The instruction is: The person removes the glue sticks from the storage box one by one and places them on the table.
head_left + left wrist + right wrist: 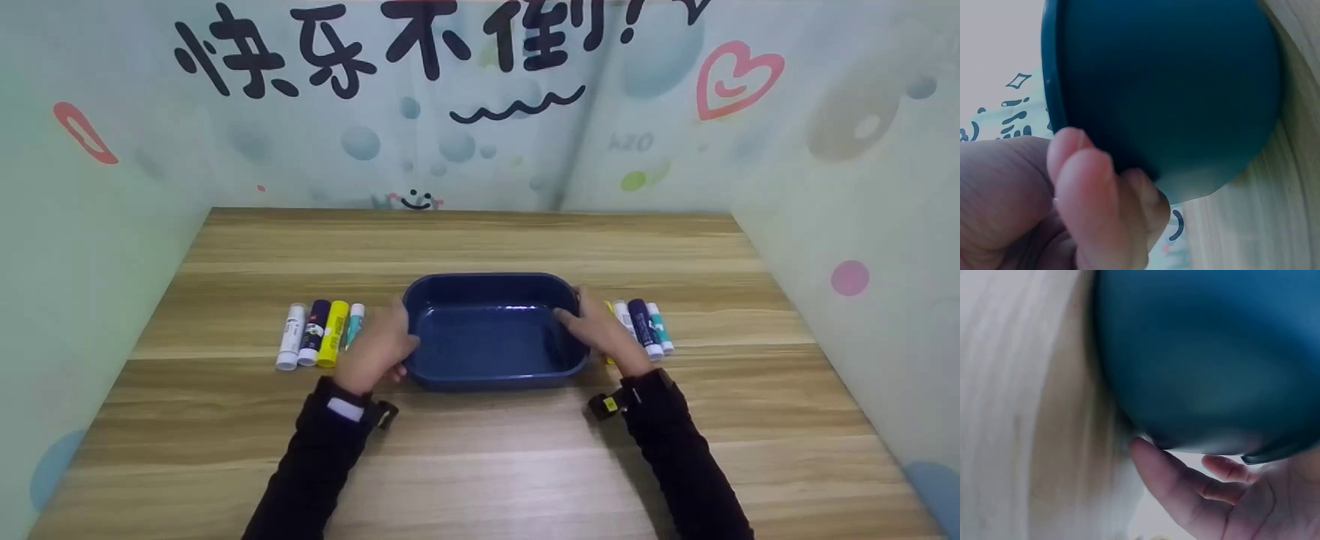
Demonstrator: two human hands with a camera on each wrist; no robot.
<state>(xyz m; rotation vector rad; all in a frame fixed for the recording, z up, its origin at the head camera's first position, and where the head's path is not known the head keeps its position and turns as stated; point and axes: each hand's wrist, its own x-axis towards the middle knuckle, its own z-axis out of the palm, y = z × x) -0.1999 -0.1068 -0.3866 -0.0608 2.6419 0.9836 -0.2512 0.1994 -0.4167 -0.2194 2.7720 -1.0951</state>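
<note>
A dark blue rectangular basin (491,379) with rounded corners stands mid-table, nothing inside it. My left hand (377,343) grips its left end, thumb over the rim and fingers outside. At the right end my right hand (602,328) holds the rim, its thumb lying inside. In the left wrist view, bent fingertips (1086,188) lie against the basin's outer wall (1168,90). The right wrist view shows the fingers (1171,481) low beside the basin's end wall (1207,371), near its base.
Several glue sticks (333,334), white, purple, yellow and teal, stand in a row left of the basin. A similar row (643,328) sits to the right, partly hidden by the right hand. Printed walls (480,150) enclose the wooden table (480,465) at the back and sides.
</note>
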